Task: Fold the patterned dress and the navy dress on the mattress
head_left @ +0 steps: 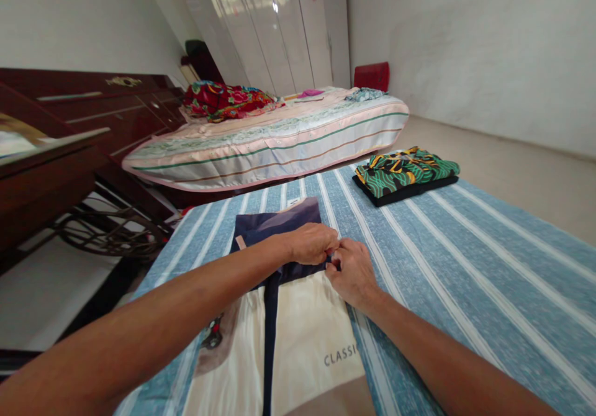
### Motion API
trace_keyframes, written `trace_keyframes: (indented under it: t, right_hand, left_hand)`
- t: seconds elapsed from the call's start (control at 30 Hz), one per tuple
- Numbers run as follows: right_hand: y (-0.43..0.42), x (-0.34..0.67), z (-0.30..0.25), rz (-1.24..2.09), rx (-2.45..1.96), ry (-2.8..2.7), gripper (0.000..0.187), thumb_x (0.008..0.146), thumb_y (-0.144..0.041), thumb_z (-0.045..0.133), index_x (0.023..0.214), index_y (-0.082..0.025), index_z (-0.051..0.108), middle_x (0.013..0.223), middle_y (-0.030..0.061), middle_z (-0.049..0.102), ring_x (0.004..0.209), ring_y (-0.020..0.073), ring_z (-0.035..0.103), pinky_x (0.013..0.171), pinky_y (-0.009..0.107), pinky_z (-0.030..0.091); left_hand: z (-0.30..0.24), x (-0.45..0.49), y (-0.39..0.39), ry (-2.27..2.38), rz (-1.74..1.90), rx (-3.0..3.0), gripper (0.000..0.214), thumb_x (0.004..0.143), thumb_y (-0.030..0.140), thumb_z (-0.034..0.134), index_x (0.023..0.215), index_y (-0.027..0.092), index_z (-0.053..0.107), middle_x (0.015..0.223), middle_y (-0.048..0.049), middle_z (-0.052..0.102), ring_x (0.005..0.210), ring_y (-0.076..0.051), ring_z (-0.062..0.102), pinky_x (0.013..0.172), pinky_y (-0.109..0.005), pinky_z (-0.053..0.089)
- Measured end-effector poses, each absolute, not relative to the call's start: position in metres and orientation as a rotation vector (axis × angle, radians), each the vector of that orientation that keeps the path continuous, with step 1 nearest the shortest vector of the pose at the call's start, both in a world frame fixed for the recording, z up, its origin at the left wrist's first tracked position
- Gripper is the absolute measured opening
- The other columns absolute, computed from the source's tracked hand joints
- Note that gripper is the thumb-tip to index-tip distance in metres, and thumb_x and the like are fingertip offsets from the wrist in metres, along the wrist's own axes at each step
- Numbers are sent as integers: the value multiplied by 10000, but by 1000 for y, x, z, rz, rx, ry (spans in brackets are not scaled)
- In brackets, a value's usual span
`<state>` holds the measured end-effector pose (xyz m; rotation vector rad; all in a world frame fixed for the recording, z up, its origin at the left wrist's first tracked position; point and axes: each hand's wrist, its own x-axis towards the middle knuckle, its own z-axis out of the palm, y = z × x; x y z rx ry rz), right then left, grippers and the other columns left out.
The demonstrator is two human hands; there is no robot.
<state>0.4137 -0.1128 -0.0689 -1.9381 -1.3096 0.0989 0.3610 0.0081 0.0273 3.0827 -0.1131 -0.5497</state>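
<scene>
A navy and cream garment [307, 323] lies spread in front of me on a blue striped cloth [465, 285]; its cream part bears the print "CLASSIC". Its upper part is navy, with a pale label at the far edge. My left hand [313, 243] reaches across the garment and pinches its right edge. Close beside it, my right hand [352, 272] pinches the same edge, fingertips almost meeting the left ones. The exact bit of fabric between the fingers is mostly hidden.
Folded green and black clothes [410, 174] lie at the far right of the striped cloth. Beyond stands a bed [279, 149] with a red floral blanket [228, 100]. A dark wooden table [51, 155] with an iron wheel beneath it [112, 223] is on the left.
</scene>
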Motion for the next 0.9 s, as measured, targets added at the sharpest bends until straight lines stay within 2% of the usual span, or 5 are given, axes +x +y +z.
trace_keyframes:
  t: [0.17,0.33,0.63,0.8,0.9]
  right_hand:
    - [-113,413,-68,78,-1957,-1301,94,690,-156,563,609,-203,555,770,26,562,837,182,502,829,344,331]
    - [-113,412,-69,78,-1964,-1306,88,697,-174,572,615,-206,564,801,38,571,873,199,502,845,355,334]
    - [-113,412,-69,87,-1973,-1290,102,676,-146,575,600,-209,548,851,45,584,901,206,502,871,363,333]
    - [-113,412,-68,115,-1958,-1267,106,685,-160,578,595,-204,545,839,40,576,914,202,502,892,362,321]
    - [-113,412,-68,128,-1942,-1262,116,685,-163,583,588,-202,535,826,34,571,906,198,500,885,363,319]
  left_hand:
    - [29,361,8,-104,-626,3047,151,643,52,513,668,193,563,678,27,606,650,-121,546,554,-207,356]
    - [28,362,7,-97,-662,3060,203,666,59,512,760,203,619,749,6,652,701,-140,573,579,-218,373]
    - [30,366,4,-67,-766,3158,125,722,100,555,721,179,653,713,-24,642,626,-141,554,522,-224,352]
    - [31,356,7,-57,-656,3118,162,737,86,527,792,193,634,823,-4,657,736,-136,572,607,-206,390]
    - [29,352,9,-9,-589,3127,166,718,65,517,790,184,609,810,3,637,729,-133,571,605,-202,396]
